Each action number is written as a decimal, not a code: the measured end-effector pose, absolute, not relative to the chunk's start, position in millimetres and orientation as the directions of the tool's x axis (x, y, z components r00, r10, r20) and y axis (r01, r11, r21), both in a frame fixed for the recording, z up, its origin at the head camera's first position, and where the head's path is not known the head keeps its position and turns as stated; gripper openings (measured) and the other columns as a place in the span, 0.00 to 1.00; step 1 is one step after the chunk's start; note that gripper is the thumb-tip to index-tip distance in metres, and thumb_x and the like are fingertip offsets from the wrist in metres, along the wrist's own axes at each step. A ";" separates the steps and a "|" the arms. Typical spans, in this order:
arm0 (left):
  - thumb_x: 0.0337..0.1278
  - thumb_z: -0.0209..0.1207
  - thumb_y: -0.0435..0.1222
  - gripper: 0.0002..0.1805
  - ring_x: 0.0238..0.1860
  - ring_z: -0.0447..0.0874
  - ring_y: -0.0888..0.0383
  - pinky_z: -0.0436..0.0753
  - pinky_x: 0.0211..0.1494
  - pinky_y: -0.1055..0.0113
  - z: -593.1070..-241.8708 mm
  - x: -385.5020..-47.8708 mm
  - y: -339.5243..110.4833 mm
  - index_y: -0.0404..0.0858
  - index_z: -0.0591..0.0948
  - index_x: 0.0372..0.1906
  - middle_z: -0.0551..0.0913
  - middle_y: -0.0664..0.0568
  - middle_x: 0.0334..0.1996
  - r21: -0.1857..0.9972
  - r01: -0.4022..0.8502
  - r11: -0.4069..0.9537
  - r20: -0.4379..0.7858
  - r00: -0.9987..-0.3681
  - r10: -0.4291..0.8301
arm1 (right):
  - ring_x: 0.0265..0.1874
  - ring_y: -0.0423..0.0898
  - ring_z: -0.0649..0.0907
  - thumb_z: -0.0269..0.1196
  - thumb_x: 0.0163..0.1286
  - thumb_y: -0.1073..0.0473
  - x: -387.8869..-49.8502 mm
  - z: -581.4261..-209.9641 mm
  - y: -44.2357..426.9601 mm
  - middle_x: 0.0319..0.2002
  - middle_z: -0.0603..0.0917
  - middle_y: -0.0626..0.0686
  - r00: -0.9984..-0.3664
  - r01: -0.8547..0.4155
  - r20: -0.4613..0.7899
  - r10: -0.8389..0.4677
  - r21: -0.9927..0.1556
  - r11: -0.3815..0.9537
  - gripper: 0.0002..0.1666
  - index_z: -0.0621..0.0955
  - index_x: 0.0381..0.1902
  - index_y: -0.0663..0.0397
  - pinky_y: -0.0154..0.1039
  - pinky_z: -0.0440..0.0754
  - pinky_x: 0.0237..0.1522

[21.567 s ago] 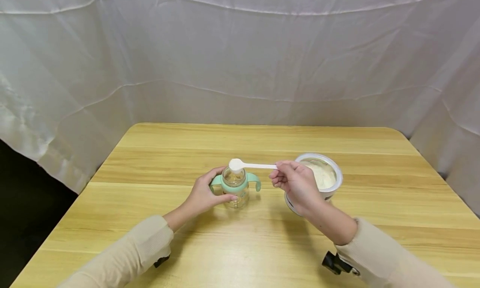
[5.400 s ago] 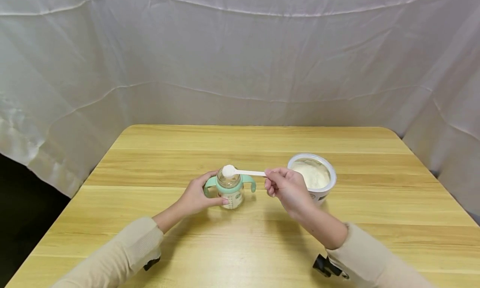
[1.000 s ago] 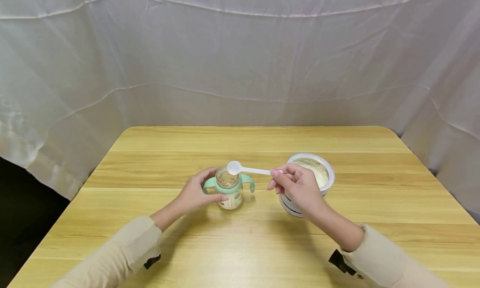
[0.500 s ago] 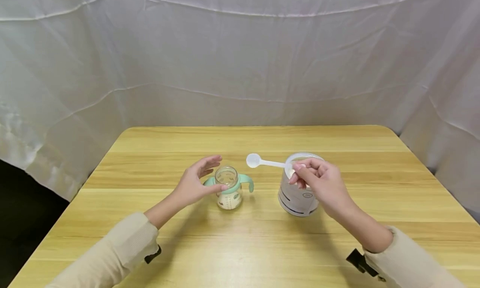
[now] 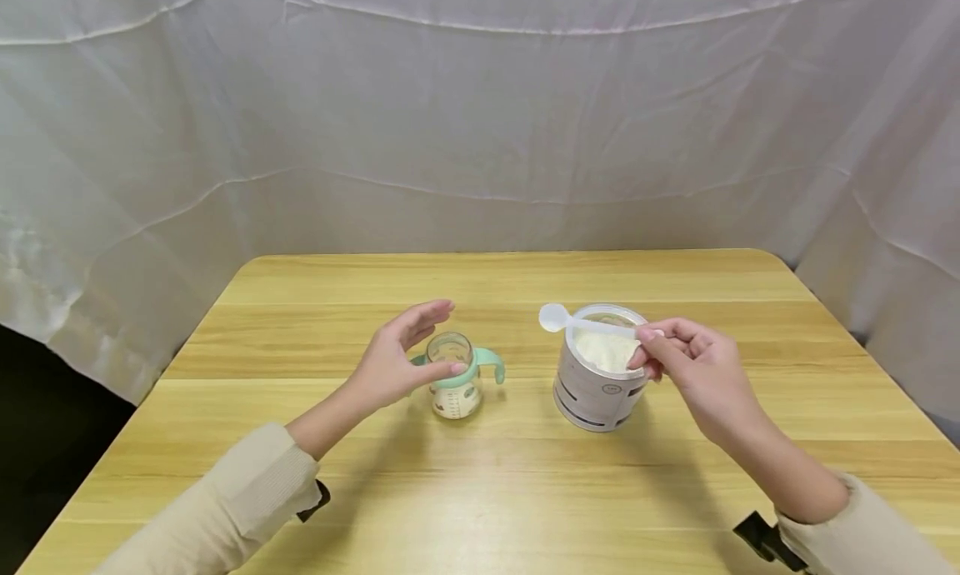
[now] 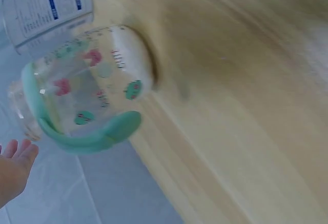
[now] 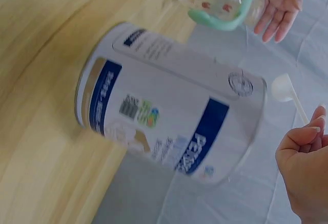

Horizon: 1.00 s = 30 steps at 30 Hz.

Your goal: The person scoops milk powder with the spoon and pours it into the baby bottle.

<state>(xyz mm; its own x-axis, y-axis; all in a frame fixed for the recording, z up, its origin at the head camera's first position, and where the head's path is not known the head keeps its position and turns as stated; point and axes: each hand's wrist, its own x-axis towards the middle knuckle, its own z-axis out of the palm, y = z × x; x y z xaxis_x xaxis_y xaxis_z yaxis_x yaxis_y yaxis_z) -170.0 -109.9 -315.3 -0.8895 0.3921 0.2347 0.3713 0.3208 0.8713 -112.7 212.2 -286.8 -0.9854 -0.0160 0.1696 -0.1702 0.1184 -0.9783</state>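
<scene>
A clear baby bottle (image 5: pixel 457 402) with a mint-green collar and handles stands upright and uncapped on the table. Pale contents fill its lower part. My left hand (image 5: pixel 390 362) is spread around its left side, fingers lifted off; the thumb passes in front of the collar, and in the left wrist view the fingertips are apart from the neck. To the right stands an uncovered can of milk powder (image 5: pixel 592 396), white with blue labels. My right hand (image 5: pixel 701 379) pinches the handle end of a white measuring scoop (image 5: pixel 554 317) over the can's opening. The scoop's bowl looks empty, just beyond the left rim.
Both things stand mid-table on a light wood tabletop (image 5: pixel 480 492). Pale grey cloth (image 5: pixel 480 125) hangs behind the table and along its sides. Each wrist carries a small black camera mount (image 5: pixel 767 542) below the sleeve.
My right hand has carried the emptied scoop rightward from the bottle's mouth to above the can. The left hand has let go of the bottle, its fingers lifting away. The bottle's fill is higher than 21.6 s ago.
</scene>
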 end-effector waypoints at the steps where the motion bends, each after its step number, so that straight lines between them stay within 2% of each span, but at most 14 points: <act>1: 0.41 0.70 0.34 0.42 0.67 0.65 0.52 0.66 0.70 0.60 -313.6 -169.8 -108.0 0.36 0.65 0.65 0.69 0.47 0.65 0.873 0.374 0.314 0.238 -0.888 0.395 | 0.20 0.36 0.76 0.58 0.67 0.62 -112.4 -286.4 214.8 0.20 0.84 0.43 -0.984 -0.181 0.180 -0.014 -0.977 0.110 0.05 0.80 0.31 0.53 0.26 0.78 0.25; 9: 0.42 0.70 0.34 0.41 0.67 0.65 0.55 0.65 0.70 0.65 -306.1 -168.8 -85.9 0.37 0.65 0.65 0.69 0.50 0.65 0.885 0.380 0.270 0.245 -0.872 0.424 | 0.19 0.38 0.77 0.58 0.66 0.66 -109.9 -286.9 234.9 0.20 0.84 0.45 -0.970 -0.240 0.242 0.020 -0.968 0.069 0.06 0.81 0.31 0.54 0.27 0.77 0.23; 14: 0.43 0.70 0.37 0.40 0.66 0.66 0.57 0.64 0.71 0.66 -304.0 -169.3 -68.8 0.39 0.66 0.65 0.70 0.51 0.64 0.887 0.375 0.270 0.245 -0.877 0.412 | 0.18 0.37 0.77 0.58 0.66 0.65 -108.1 -289.9 243.3 0.20 0.84 0.45 -0.969 -0.238 0.243 0.047 -0.967 0.087 0.06 0.81 0.30 0.55 0.27 0.77 0.22; 21: 0.43 0.70 0.36 0.40 0.67 0.65 0.56 0.63 0.71 0.66 -307.5 -168.8 -50.2 0.37 0.66 0.65 0.70 0.50 0.64 0.904 0.359 0.234 0.237 -0.874 0.425 | 0.18 0.38 0.77 0.58 0.66 0.66 -111.0 -297.0 249.8 0.19 0.84 0.45 -0.970 -0.232 0.236 0.063 -0.970 0.069 0.06 0.81 0.29 0.55 0.26 0.76 0.21; 26: 0.41 0.71 0.37 0.41 0.67 0.65 0.58 0.64 0.70 0.68 -313.3 -166.2 -37.3 0.38 0.66 0.65 0.70 0.50 0.65 0.915 0.331 0.231 0.211 -0.880 0.426 | 0.18 0.38 0.77 0.58 0.65 0.67 -113.3 -301.5 252.3 0.18 0.83 0.45 -0.967 -0.235 0.245 0.068 -0.964 0.120 0.08 0.81 0.28 0.53 0.27 0.75 0.20; 30: 0.39 0.72 0.37 0.42 0.66 0.66 0.59 0.66 0.69 0.70 -317.7 -162.4 -24.2 0.38 0.67 0.65 0.70 0.51 0.64 0.920 0.326 0.217 0.217 -0.887 0.408 | 0.17 0.37 0.76 0.58 0.65 0.66 -114.2 -303.9 252.9 0.18 0.83 0.43 -0.960 -0.243 0.267 0.084 -0.945 0.219 0.09 0.81 0.28 0.50 0.26 0.75 0.19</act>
